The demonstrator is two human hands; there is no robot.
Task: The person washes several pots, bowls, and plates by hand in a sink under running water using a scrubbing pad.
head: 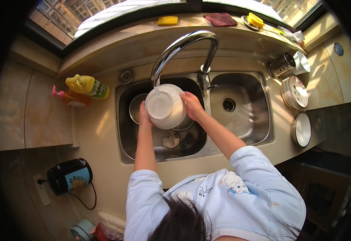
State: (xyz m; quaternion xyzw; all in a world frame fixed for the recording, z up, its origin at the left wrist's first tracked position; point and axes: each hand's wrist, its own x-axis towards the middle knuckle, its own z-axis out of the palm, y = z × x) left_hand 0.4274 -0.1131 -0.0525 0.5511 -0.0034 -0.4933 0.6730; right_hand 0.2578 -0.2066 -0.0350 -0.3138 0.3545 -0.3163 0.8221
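Between my two hands a white bowl (177, 110) is held bottom up, right under the spout of the chrome faucet (186, 40). Water from the spout runs onto its base. My left hand (144, 116) grips the bowl's left side, and my right hand (193, 105) grips its right side. Below, in the left basin of the steel sink (163, 155), lies a pale cloth (171, 140) with a dark scrap (188, 140) beside it. A round vessel (134, 108) stands there too, partly hidden by the bowl and my left hand.
The right basin (238, 126) has a drain (229, 104). Stacked plates (294, 92), a white bowl with a dark rim (302, 129) and a metal utensil holder (281, 64) stand at right. Detergent bottles (88, 86) and a black appliance (70, 176) are at left. A yellow sponge (167, 20) lies on the sill.
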